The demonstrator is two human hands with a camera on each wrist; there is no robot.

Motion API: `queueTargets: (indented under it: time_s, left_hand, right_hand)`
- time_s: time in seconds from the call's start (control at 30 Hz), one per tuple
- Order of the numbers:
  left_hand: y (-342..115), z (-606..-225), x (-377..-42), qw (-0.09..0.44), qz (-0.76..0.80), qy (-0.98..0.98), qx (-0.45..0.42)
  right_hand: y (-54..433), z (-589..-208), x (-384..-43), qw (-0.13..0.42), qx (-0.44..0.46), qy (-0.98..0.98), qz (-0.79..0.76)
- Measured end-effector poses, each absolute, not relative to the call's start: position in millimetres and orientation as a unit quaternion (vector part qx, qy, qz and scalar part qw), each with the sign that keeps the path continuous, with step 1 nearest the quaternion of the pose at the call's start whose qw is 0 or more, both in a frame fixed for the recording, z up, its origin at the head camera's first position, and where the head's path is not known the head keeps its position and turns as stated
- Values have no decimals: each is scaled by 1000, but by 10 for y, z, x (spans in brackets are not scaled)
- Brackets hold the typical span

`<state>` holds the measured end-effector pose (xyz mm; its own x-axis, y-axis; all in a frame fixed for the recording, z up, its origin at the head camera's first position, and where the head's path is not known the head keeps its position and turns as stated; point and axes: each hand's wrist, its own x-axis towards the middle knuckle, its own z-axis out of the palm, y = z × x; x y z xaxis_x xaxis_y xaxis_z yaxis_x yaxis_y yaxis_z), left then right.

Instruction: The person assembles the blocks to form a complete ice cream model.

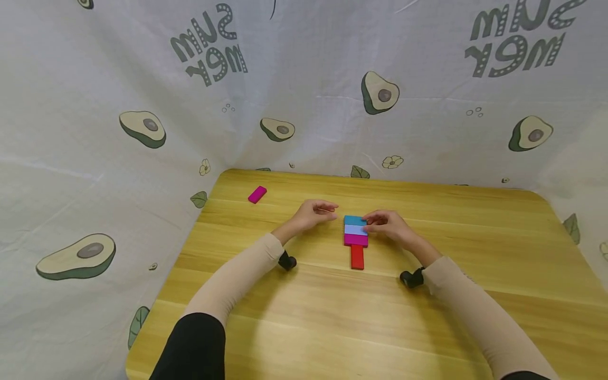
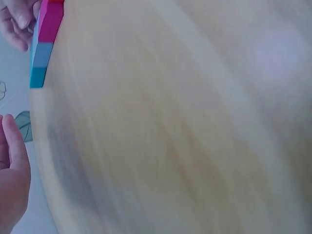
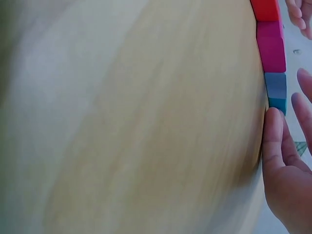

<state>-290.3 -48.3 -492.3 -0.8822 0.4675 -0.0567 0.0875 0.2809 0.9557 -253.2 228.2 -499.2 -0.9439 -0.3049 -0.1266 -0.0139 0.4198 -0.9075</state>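
In the head view, a teal block (image 1: 355, 220), a light blue block (image 1: 355, 230) and a magenta block (image 1: 355, 240) lie side by side, crosswise on the table. A red block (image 1: 357, 257) runs lengthwise from the middle of the magenta one towards the person. My right hand (image 1: 390, 227) is at the right ends of the teal and light blue blocks, its fingertips touching there. In the right wrist view the thumb (image 3: 274, 134) meets the teal end. To the left of the blocks, my left hand (image 1: 314, 214) hovers with loosely bent fingers and holds nothing.
A second magenta block (image 1: 257, 195) lies alone near the table's back left corner. The wooden table (image 1: 304, 327) has rounded corners. A white curtain (image 1: 304, 68) with avocado prints hangs behind its back edge and along the left.
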Motion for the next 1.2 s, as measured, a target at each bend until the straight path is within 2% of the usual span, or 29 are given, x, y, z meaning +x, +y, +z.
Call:
queueTargets:
  time_s: [0.23, 0.6, 1.0, 1.2]
  left_hand:
    - [-689, -4853, -3054, 136, 582, 787, 155]
    - [-1001, -4788, -3201, 49, 573, 815, 76]
    - [-1365, -4805, -3255, -23, 577, 814, 60]
    - [-1574, -4861, -3277, -57, 548, 834, 40]
  right_hand:
    - [2261, -4998, -2531, 137, -98, 823, -542]
    - [2230, -4982, -2510, 139, -98, 824, -540]
    - [2101, -4585, -2298, 150, -92, 828, -532]
    - [2090, -4615, -2317, 149, -87, 833, -526]
